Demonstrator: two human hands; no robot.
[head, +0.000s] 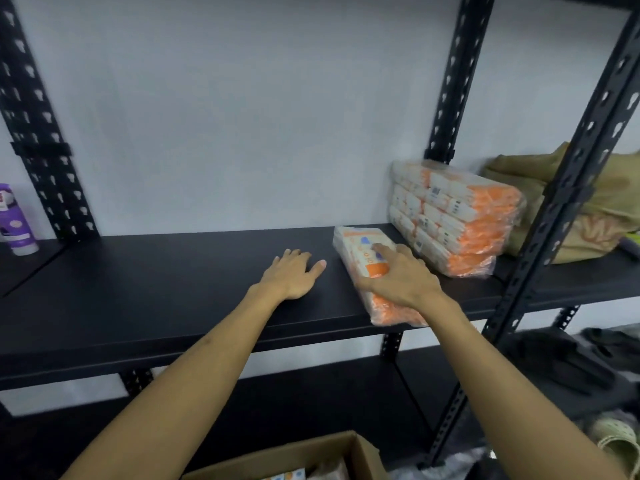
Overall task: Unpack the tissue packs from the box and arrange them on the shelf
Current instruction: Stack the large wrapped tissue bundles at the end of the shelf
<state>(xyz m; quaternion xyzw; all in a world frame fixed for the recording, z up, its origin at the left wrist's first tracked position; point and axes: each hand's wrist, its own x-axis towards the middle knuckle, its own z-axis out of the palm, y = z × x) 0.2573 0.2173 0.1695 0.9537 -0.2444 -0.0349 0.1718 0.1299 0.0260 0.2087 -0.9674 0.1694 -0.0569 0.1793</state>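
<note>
Fingers of the right hand (403, 277) press flat on an orange-and-white plastic-wrapped tissue pack (372, 271), probably nudging it toward the stacked orange tissue packs (453, 216); the left hand (294, 273) rests relaxed on the black metal shelf (156, 285), likely bracing.

A plain pale wall (242, 116) fills the upper part of the view, evenly lit, with a faint bluish cast. In front of it stands black metal racking: perforated uprights at 10 o'clock (38, 133), at 1 o'clock (453, 81) and a nearer one at 3 o'clock (571, 209). A neighbouring bay at 3 o'clock carries a crumpled tan bag (533, 181); below it, at 4 o'clock, lie dark shoes (561, 362) and a pale perforated one (616, 438). At 9 o'clock stands a purple bottle (15, 223).
</note>
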